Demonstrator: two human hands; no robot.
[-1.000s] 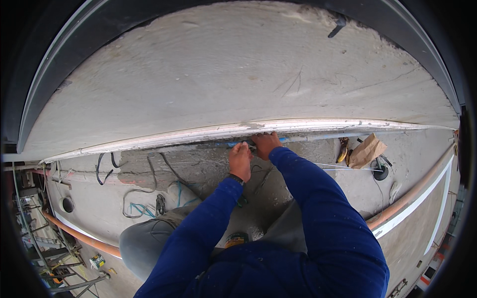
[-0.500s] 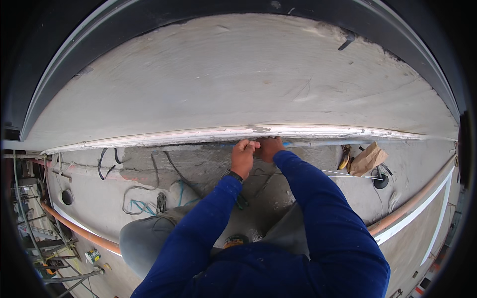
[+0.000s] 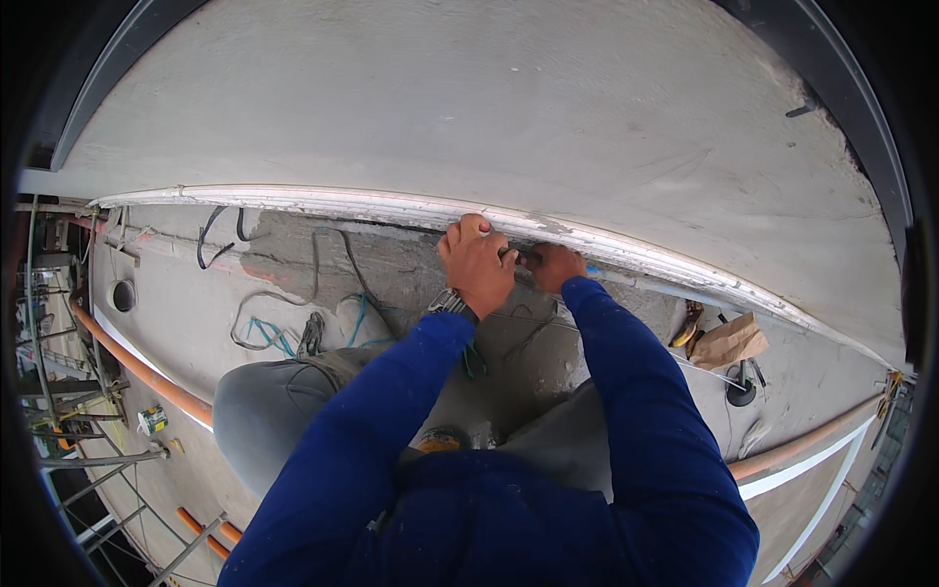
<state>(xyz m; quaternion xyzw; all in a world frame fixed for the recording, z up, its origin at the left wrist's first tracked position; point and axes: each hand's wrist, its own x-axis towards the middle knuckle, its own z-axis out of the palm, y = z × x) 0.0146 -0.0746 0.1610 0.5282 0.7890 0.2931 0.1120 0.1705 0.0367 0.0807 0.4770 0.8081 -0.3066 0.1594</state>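
My left hand [image 3: 477, 266], with a metal-looking watch [image 3: 450, 301] on its wrist, is curled at the white ridged trim strip [image 3: 372, 203] along the wall's foot. Its upper fingers touch the strip's edge. Close on its right, my right hand [image 3: 558, 267] is closed, fingers bent toward the gap under the strip. A small dark piece [image 3: 523, 257] shows between the hands; its kind and full shape are hidden. Past my right hand a light blue pipe [image 3: 646, 284] runs along below the strip.
Wet grey mortar [image 3: 391, 264] lies below the strip. Dark cables [image 3: 318, 264] and teal cord [image 3: 266, 331] are at left. On the right are a brown paper bag [image 3: 729, 342], a banana-like yellow-brown item [image 3: 687, 325] and a black round-based object [image 3: 740, 391]. An orange pipe [image 3: 147, 372] crosses behind.
The view has tilted and shifted. My left hand has turned and reached up onto the strip's edge, apart from my right hand. A dark piece now shows between them.
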